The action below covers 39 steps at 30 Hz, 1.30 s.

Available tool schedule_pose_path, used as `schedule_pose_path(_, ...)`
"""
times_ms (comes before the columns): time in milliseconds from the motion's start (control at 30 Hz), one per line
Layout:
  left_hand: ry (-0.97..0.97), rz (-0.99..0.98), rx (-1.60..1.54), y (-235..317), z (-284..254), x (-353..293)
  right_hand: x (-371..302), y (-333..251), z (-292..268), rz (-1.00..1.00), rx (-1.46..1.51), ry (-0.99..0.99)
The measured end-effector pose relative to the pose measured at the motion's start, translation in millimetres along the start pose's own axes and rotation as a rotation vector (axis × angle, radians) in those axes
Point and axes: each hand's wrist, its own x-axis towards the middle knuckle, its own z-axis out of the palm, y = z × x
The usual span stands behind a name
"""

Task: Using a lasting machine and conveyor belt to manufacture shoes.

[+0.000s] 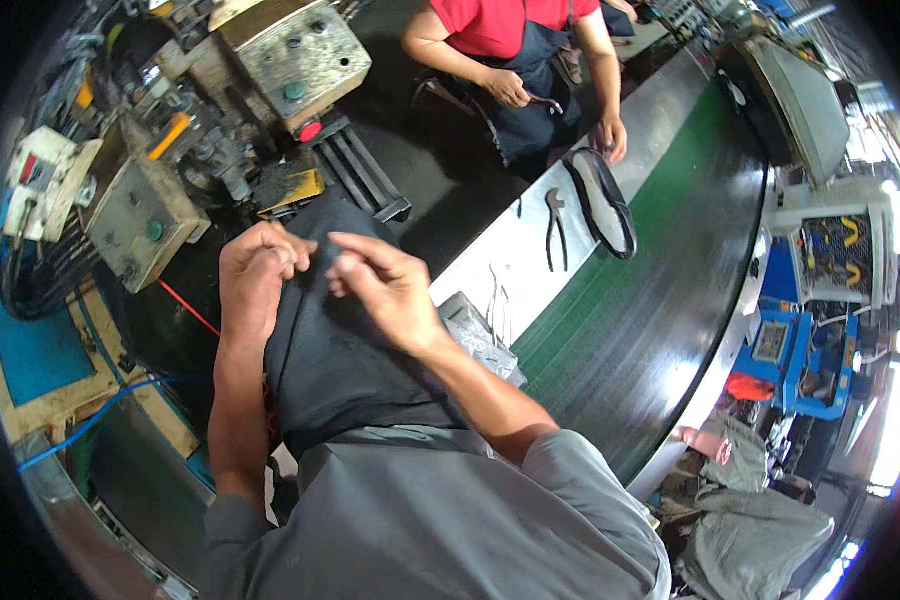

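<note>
Both of my hands are raised over the dark apron (355, 370) on my lap, a small gap between them. My left hand (258, 280) is closed, its fingers curled in with the thumb against them. Opposite it, my right hand (385, 295) is also closed, with thumb and index finger bent toward each other and the other fingers folded. If either hand holds something, it is too small or too hidden to make out. Nearest to my right hand, on the metal ledge, are a grey plastic-wrapped bundle (467, 328) and a pale-handled hand tool (498, 300).
Dark-handled pliers (556, 230) and a black shoe with a light inside (602, 205) lie farther along the ledge, beside a green conveyor belt (650, 290). A co-worker in red (490, 30) sits across. A machine with control boxes (295, 70) stands at left.
</note>
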Motion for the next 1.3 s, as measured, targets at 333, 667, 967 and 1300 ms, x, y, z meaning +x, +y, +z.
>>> schedule_pose_path(333,0.551,-0.663,-0.202,-77.1,-61.3,-75.2,-36.1,-52.7,-471.3,-0.063,-1.549,0.856)
schedule_pose_path(667,0.492,-0.554,-0.068,-91.3,-66.8,-84.9,8.4,-34.2,-535.8,0.226,-1.067,0.663)
schedule_pose_path(967,-0.087,-0.325,0.081,-80.0,63.0,37.6,-28.7,-44.9,-401.2,0.19,-0.415,0.751)
schedule_pose_path(1300,-0.278,0.305,0.634,-63.4,101.9,109.0,-91.2,-9.5,-138.0,0.216,-0.502,0.251)
